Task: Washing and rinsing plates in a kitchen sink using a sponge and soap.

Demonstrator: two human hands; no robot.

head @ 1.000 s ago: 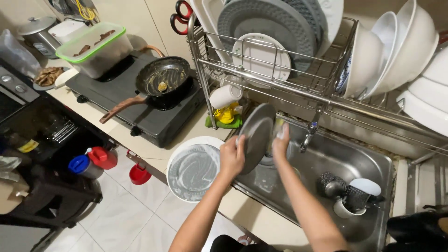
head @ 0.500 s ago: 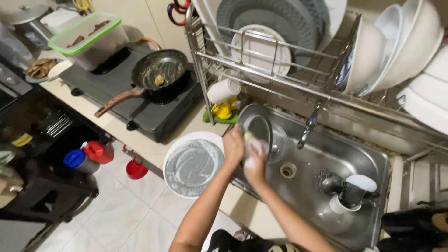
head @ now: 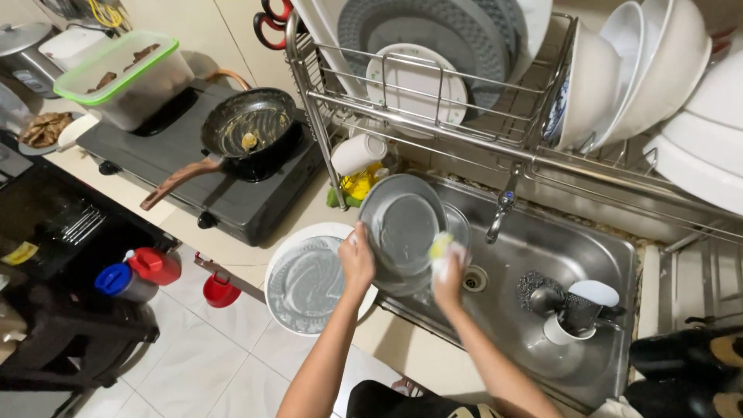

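My left hand (head: 357, 257) grips the lower left rim of a round metal plate (head: 398, 223), holding it tilted over the left end of the steel sink (head: 557, 255). My right hand (head: 449, 272) presses a soapy yellow sponge (head: 439, 248) against the plate's lower right edge. A second metal dish (head: 458, 224) lies partly hidden behind the plate. The faucet (head: 503, 203) hangs just to the right of the plate.
A white basin (head: 308, 277) with a soapy plate sits left of the sink. A dish rack (head: 464, 101) of plates and bowls stands behind. A pan (head: 249, 131) rests on a stove at left. A steel scrubber (head: 534, 285) and a cup (head: 576, 310) lie in the sink.
My right hand has slid with the sponge from the plate's upper right edge down to its lower right edge. The plate now faces the camera more openly.
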